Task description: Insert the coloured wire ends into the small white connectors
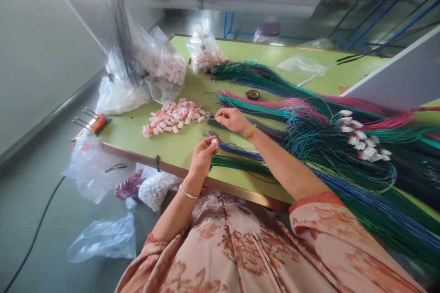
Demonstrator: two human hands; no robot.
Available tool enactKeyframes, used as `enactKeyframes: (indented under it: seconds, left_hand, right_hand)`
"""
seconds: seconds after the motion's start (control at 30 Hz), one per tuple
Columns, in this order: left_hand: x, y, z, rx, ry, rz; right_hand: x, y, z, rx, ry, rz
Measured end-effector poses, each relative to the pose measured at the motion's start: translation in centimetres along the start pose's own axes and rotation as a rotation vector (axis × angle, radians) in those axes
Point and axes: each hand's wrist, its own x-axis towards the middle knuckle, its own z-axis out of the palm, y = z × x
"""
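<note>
White on the side I can see, the small block (215, 142) is in the L hand (202, 155), over the green surface (123, 135) near its close edge. L fingers are closed on it; from my end it's tiny & half covered, so can't tell its long axis or which way it points. R hand (234, 120) is just above & to the R, fingers pinched together by some wire tips; can't tell if a wire's between them. Blue wires (237, 149) & green wires (240, 163) run approx. L to R, tips pointing L, toward the pile of white-&-orange blocks (173, 117).

Containers: clear bag (170, 66) at the surface's L end holds more such blocks; 2nd clear bag (202, 52), farther back, has similar pcs. in its bottom. White bag (117, 96) sits beside the first, contents unclear. Below the close edge I get a low bag (156, 192) full of white pcs., next to a dark red bagful (129, 184). Floor bag (103, 240) lies crumpled, contents unclear on my feed.
</note>
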Motion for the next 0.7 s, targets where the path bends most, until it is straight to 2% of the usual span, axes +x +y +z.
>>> enactKeyframes:
  seconds: [0.1, 0.27, 0.37, 0.53, 0.7]
  left_hand:
    - [0.0, 0.0, 0.2, 0.003, -0.004, -0.001]
    - [0.0, 0.0, 0.5, 0.010, 0.007, -0.007]
    - [0.2, 0.1, 0.6, 0.012, 0.009, -0.006]
    - [0.6, 0.1, 0.5, -0.041, -0.020, 0.000]
    - [0.9, -0.1, 0.5, -0.126, -0.058, -0.050]
  right_hand:
    - [0.1, 0.8, 0.0, -0.007, 0.073, 0.056]
    - [-0.1, 1.2, -0.1, 0.100, 0.035, 0.050]
    - [-0.6, 1.1, -0.2, 0.155, 0.057, 0.060]
    - [-3.3, 0.1, -0.2, 0.231, 0.084, 0.058]
    - [-6.6, -1.3, 0.0, 0.270, 0.064, 0.063]
